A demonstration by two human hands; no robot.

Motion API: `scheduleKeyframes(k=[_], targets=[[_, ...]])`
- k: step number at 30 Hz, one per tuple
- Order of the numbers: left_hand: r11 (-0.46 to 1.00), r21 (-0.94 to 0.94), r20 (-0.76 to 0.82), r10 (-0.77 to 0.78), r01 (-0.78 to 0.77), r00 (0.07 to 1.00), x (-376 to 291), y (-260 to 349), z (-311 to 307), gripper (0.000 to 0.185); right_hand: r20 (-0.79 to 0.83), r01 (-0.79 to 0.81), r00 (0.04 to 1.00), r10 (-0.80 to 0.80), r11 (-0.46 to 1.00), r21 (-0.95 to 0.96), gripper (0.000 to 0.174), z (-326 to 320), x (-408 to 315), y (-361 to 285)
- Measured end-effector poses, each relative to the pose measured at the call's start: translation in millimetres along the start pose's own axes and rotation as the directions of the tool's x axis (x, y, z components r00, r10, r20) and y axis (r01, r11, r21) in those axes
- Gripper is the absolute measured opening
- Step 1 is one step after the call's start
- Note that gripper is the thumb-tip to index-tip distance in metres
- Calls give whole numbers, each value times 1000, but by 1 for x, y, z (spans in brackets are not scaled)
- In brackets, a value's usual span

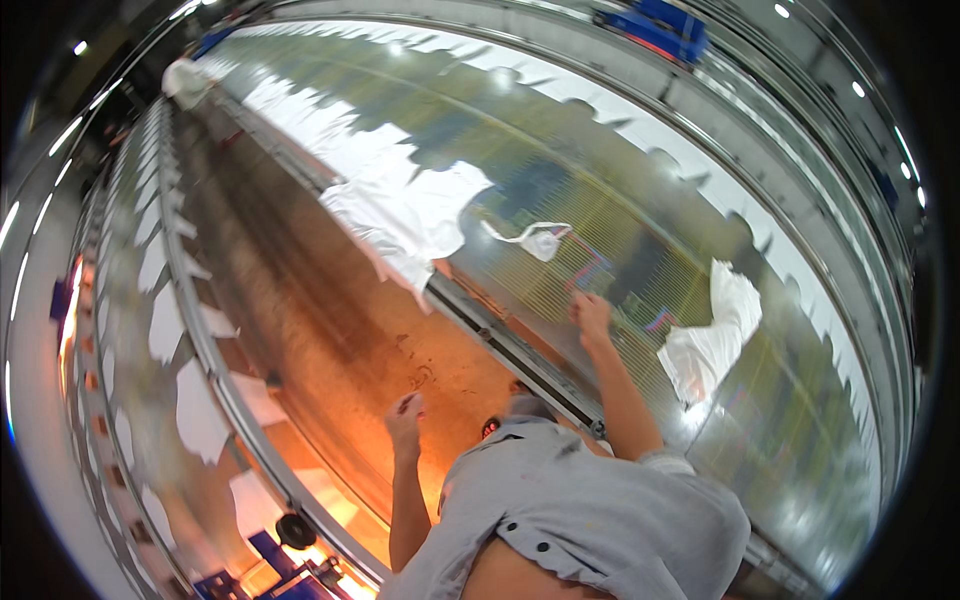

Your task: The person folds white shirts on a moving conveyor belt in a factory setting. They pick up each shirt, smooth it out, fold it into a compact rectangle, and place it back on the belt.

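Observation:
My right hand (591, 313), its fingers curled into a loose fist, is over the near part of a long glossy table (517, 277). Nothing shows in it. Out over the floor of the aisle hangs my left hand (406, 421); its fingers are bent and blurred, so I cannot tell whether they hold anything. Beyond my right hand lies a small crumpled white cloth (541, 244) with a thin strip trailing from it. A larger crumpled white cloth (712, 334) rests to the right. Flat white fabric pieces (420, 210) overlap farther up the table, some hanging over its edge.
A metal rail (517, 356) edges this table beside the brown aisle floor (375, 352). Left of the aisle, another long table carries white cut pieces (201, 412). A blue machine (281, 566) with an orange glow stands lower left. Someone in white (186, 81) is at the far end.

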State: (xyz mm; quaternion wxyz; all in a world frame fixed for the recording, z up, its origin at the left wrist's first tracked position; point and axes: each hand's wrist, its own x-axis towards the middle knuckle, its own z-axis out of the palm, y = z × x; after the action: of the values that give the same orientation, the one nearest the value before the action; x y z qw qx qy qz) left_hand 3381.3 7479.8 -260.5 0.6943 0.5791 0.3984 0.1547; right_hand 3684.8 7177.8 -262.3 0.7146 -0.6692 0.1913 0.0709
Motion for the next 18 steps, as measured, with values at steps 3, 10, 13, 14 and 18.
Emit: scheduleKeyframes(k=[3,10,13,14,18], targets=[[999,-34,-51,-21,20,998,31,11,-19,20,75,42,997,-33,992,-115,16,45,57,1],[999,-32,-137,-37,33,990,127,58,-30,16,-224,132,813,-537,546,-828,22,116,182,30],[998,30,-81,-48,51,996,170,92,-19,19,-48,181,928,-370,558,-810,19,155,174,8],[995,53,-77,-77,81,994,184,105,-11,21,132,339,929,-347,649,-681,19,177,160,-5],[821,355,451,268,-447,851,227,163,43,60,796,-48,605,23,999,7,13,268,33,-46]])
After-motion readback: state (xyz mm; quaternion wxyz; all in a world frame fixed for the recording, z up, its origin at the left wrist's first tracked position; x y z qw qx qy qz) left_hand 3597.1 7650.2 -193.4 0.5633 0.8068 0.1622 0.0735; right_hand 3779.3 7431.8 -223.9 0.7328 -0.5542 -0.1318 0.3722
